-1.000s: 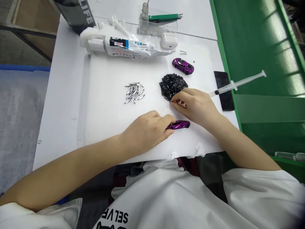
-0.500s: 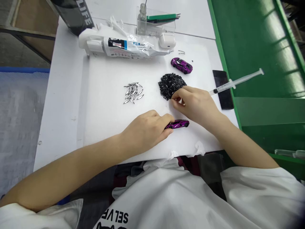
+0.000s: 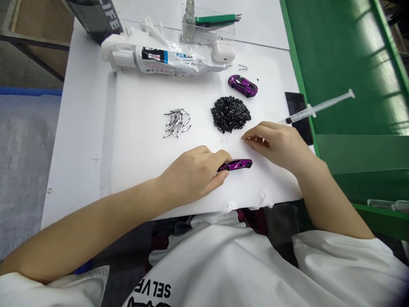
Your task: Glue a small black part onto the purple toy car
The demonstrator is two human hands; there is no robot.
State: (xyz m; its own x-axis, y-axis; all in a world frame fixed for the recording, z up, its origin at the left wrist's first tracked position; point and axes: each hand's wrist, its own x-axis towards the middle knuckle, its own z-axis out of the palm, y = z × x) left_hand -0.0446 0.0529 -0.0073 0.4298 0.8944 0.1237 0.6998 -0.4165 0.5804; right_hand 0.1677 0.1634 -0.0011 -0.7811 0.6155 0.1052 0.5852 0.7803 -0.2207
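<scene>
Our left hand point(image 3: 191, 177) rests on the white foam board point(image 3: 140, 140) with its grip closed on the nose end of a purple toy sports car point(image 3: 236, 164), the fingertips pinching the car, which seems tipped onto its side. Our right hand point(image 3: 275, 145) hovers just beside that car and just below a heap of tiny black pieces point(image 3: 229, 114), not touching either. Its grip is narrow, with thumb and fingers curled close together, and we cannot tell whether a tiny piece sits between them. Left of the heap lies a loose cluster of silver slivers point(image 3: 177, 123), well apart from both hands. A second purple toy car point(image 3: 243, 86) stands upright on its wheels above the heap, with a few small silver pieces point(image 3: 243, 67) near it. Along the far edge of the board lies a white tube in a crumpled plastic wrap point(image 3: 166, 59), and a white earbud case point(image 3: 223, 51) sits against a clear acrylic holder point(image 3: 207, 30) on the white counter point(image 3: 79, 128). To the right, a syringe point(image 3: 315, 108) lies across a dark slab point(image 3: 297, 113) and the rim of a green tray point(image 3: 345, 64).
</scene>
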